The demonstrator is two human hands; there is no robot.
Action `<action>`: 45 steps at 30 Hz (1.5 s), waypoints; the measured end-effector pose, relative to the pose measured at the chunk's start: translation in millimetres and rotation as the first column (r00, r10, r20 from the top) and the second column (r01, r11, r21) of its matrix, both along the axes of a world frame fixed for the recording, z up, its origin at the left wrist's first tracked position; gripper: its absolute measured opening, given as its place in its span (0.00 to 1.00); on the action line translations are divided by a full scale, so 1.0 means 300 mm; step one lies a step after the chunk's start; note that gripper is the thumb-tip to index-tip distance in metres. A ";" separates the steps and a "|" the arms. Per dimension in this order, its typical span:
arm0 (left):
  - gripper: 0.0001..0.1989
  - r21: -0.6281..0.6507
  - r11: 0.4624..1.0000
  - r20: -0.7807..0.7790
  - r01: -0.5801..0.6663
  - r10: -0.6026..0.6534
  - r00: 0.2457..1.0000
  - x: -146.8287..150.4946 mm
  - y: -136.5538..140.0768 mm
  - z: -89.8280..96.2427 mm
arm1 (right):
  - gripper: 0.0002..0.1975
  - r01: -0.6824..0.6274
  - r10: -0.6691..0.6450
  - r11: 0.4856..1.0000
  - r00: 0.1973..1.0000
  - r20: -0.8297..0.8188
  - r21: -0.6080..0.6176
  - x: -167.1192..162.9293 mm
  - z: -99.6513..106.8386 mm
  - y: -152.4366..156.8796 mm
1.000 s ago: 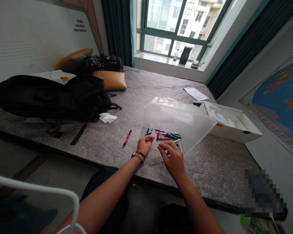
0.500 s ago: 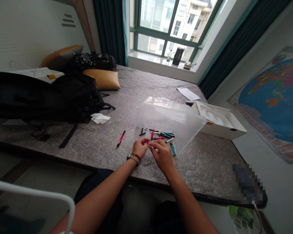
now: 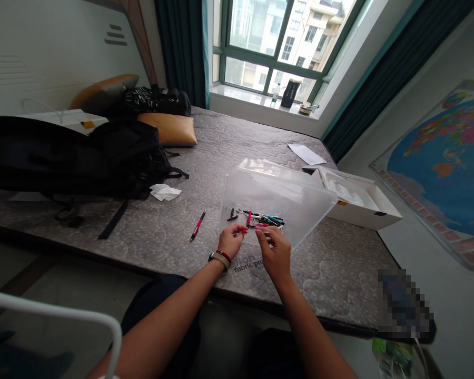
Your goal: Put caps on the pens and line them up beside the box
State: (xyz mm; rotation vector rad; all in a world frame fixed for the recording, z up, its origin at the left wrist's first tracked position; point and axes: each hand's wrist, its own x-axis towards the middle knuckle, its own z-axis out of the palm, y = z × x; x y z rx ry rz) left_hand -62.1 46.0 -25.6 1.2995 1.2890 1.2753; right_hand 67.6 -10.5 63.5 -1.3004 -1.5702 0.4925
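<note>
Your left hand (image 3: pixel 231 242) pinches small red piece (image 3: pixel 244 231) at fingertips. Your right hand (image 3: pixel 275 251) pinches thin pale rod (image 3: pixel 252 231) between thumb and fingers. Rod lies in gap between both hands, long axis sideways, almost level, its left end toward red piece; whether these two touch, you cannot tell. Both hands are about equally near, on your side of loose pens (image 3: pixel 268 219) in clear plastic container (image 3: pixel 278 192).

place: home bedroom | quilted mattress (image 3: pixel 332 268), cushion (image 3: pixel 174 130), window curtains (image 3: pixel 180 52), wall map (image 3: pixel 442 152)
</note>
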 end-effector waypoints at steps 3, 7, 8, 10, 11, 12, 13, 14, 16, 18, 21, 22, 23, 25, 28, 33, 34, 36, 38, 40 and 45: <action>0.09 -0.002 1.000 -0.010 -0.006 0.006 1.000 0.002 0.000 0.001 | 0.16 0.068 -0.073 0.995 0.995 -0.074 -0.066 0.009 -0.015 0.005; 0.08 0.007 1.000 0.013 0.003 -0.003 1.000 0.004 -0.004 0.009 | 0.16 0.067 -0.071 0.996 0.994 -0.079 -0.063 0.006 -0.028 0.005; 0.08 0.009 1.000 0.015 0.004 -0.004 1.000 0.005 -0.005 0.010 | 0.15 0.061 -0.064 0.997 0.995 -0.070 -0.048 0.003 -0.026 0.003; 0.08 0.008 1.000 0.019 0.010 -0.011 1.000 0.006 -0.006 0.012 | 0.14 0.042 -0.043 0.999 0.998 -0.048 -0.023 -0.001 -0.020 0.001; 0.08 0.004 1.000 0.024 0.018 -0.018 1.000 0.006 -0.006 0.012 | 0.14 0.028 -0.029 0.999 0.999 -0.033 -0.016 -0.003 -0.016 0.000; 0.08 -0.003 1.000 0.034 0.026 -0.026 0.999 0.007 -0.006 0.011 | 0.13 0.015 -0.015 1.000 1.000 -0.018 -0.010 -0.005 -0.014 0.000; 0.07 -0.011 0.999 0.048 0.034 -0.033 0.998 0.009 -0.006 0.011 | 0.13 0.003 -0.003 1.000 1.000 -0.005 -0.006 -0.006 -0.013 0.001; 0.07 -0.016 0.999 0.063 0.040 -0.039 0.997 0.010 -0.007 0.010 | 0.13 -0.008 0.008 1.000 1.000 0.005 -0.004 -0.007 -0.014 0.002; 0.07 -0.013 0.998 0.089 0.054 -0.053 0.995 0.013 -0.009 0.008 | 0.13 -0.042 0.043 0.999 0.999 0.006 -0.017 -0.007 -0.020 0.005; 0.08 -0.008 0.997 0.109 0.075 -0.074 0.991 0.013 -0.010 0.007 | 0.13 -0.093 0.093 0.995 0.996 -0.019 -0.047 -0.005 -0.032 0.008; 0.09 -0.058 0.994 0.188 0.097 -0.085 0.978 0.011 -0.006 0.006 | 0.26 -0.158 0.154 0.984 0.987 -0.054 -0.082 0.000 -0.050 0.011; 0.09 -0.083 0.991 0.226 0.100 -0.079 0.971 0.010 -0.004 0.005 | 0.28 -0.169 0.164 0.982 0.985 -0.055 -0.084 0.002 -0.054 0.011; 0.10 -0.105 0.989 0.262 0.105 -0.074 0.962 0.008 -0.001 0.003 | 0.29 -0.176 0.172 0.981 0.984 -0.051 -0.084 0.003 -0.057 0.011; 0.12 -0.133 0.984 0.317 0.115 -0.068 0.946 0.006 0.004 -0.002 | 0.25 -0.189 0.186 0.978 0.982 -0.035 -0.086 0.005 -0.061 0.009; 0.15 -0.150 0.982 0.353 0.112 -0.053 0.934 0.007 0.008 -0.006 | 0.20 -0.187 0.187 0.977 0.982 -0.007 -0.101 0.007 -0.064 0.009; 0.22 -0.138 0.981 0.345 0.140 -0.085 0.935 0.017 -0.005 0.003 | 0.14 -0.118 0.122 0.984 0.992 0.023 -0.133 0.024 -0.086 0.022; 0.23 -0.126 0.981 0.327 0.146 -0.098 0.940 0.018 -0.008 0.005 | 0.13 -0.109 0.114 0.983 0.993 0.026 -0.146 0.028 -0.092 0.024; 0.22 -0.108 0.983 0.278 0.150 -0.115 0.954 0.019 -0.011 0.007 | 0.11 -0.112 0.120 0.977 0.992 0.037 -0.180 0.035 -0.102 0.026; 0.22 -0.097 0.984 0.236 0.146 -0.120 0.964 0.019 -0.011 0.005 | 0.11 -0.120 0.132 0.971 0.990 0.044 -0.208 0.038 -0.109 0.027; 0.22 -0.081 0.987 0.193 0.142 -0.124 0.973 0.019 -0.011 0.004 | 0.12 -0.098 0.109 0.972 0.993 0.038 -0.214 0.037 -0.111 0.029; 0.19 -0.015 0.980 -0.034 0.197 -0.198 0.980 0.019 -0.025 0.017 | 0.18 0.067 -0.091 0.976 0.990 -0.109 -0.208 0.039 -0.100 0.058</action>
